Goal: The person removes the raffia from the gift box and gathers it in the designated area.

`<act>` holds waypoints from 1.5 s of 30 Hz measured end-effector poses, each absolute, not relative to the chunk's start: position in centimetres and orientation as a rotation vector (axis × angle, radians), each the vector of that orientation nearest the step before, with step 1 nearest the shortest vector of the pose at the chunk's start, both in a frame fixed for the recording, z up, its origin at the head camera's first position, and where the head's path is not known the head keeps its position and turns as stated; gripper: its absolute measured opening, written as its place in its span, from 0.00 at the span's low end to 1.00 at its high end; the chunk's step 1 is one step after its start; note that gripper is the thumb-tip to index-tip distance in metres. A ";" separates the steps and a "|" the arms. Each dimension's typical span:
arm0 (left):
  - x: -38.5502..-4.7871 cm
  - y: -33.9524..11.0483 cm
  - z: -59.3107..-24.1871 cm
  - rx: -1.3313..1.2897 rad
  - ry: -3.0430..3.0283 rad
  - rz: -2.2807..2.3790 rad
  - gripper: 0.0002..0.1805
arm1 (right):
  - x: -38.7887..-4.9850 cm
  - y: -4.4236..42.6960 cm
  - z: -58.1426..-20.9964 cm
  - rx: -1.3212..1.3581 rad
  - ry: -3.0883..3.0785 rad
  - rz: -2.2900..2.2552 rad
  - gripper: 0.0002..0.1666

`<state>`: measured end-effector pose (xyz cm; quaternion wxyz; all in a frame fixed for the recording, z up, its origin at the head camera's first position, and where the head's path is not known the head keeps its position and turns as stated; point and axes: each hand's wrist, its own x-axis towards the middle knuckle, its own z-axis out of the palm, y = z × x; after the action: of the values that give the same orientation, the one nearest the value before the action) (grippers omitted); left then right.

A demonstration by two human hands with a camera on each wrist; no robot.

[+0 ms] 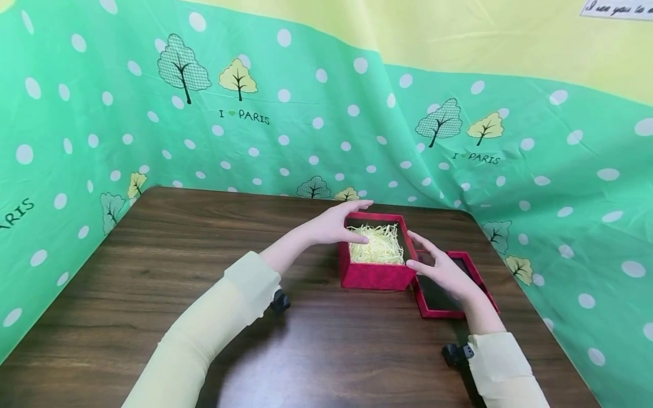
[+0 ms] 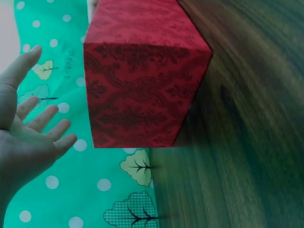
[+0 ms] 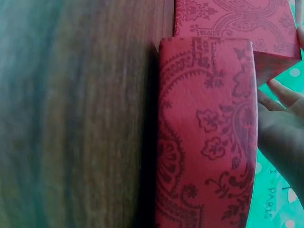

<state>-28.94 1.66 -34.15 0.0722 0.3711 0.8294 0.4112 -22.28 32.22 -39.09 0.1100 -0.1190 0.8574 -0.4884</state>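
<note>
A red patterned box (image 1: 378,276) stands open on the table, filled with pale shredded paper (image 1: 380,245). My left hand (image 1: 334,224) is spread over its left rim, thumb over the paper; in the left wrist view the fingers of this hand (image 2: 28,128) stand apart beside the box (image 2: 142,95). At the right rim, my right hand (image 1: 444,269) reaches with extended fingers, near or touching the edge. Under that hand lies a shallow red lid (image 1: 442,313), dark inside, its side (image 3: 206,133) large in the right wrist view, with the right hand (image 3: 280,123) beyond it.
The dark wooden table (image 1: 153,272) extends left and in front of the box. Behind it and at both sides hangs a green dotted cloth (image 1: 285,147) with tree prints. Each wrist carries a small black camera, one by the left cuff (image 1: 280,301).
</note>
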 end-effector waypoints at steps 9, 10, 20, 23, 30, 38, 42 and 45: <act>-30.0 2.9 -34.7 1.173 2.518 1.057 0.47 | -22.2 32.3 -38.9 -0.339 2.451 -1.460 0.46; -30.2 3.1 -34.8 1.182 2.517 1.044 0.47 | -22.2 32.3 -38.9 -0.339 2.448 -1.464 0.46; -31.2 4.6 -35.3 1.278 2.489 0.894 0.47 | -22.2 32.1 -38.7 -0.324 2.444 -1.453 0.47; -31.5 4.9 -35.2 1.312 2.487 0.831 0.47 | -22.3 32.0 -38.8 -0.324 2.431 -1.457 0.47; -31.9 5.5 -35.3 1.343 2.440 0.724 0.48 | -22.5 32.0 -38.9 -0.333 2.410 -1.463 0.49; -32.0 6.7 -35.4 1.357 2.420 0.517 0.50 | -22.4 32.2 -38.8 -0.324 2.435 -1.440 0.50; -31.9 7.3 -35.0 1.365 2.402 0.407 0.50 | -22.3 32.3 -38.7 -0.335 2.430 -1.444 0.49; -31.8 7.8 -34.9 1.374 2.402 0.318 0.50 | -22.2 32.3 -38.6 -0.337 2.432 -1.447 0.49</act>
<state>-31.81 7.79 -34.87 0.1771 0.4854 0.8487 0.1123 -22.19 32.33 -38.61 0.1453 -0.1169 0.8443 -0.5023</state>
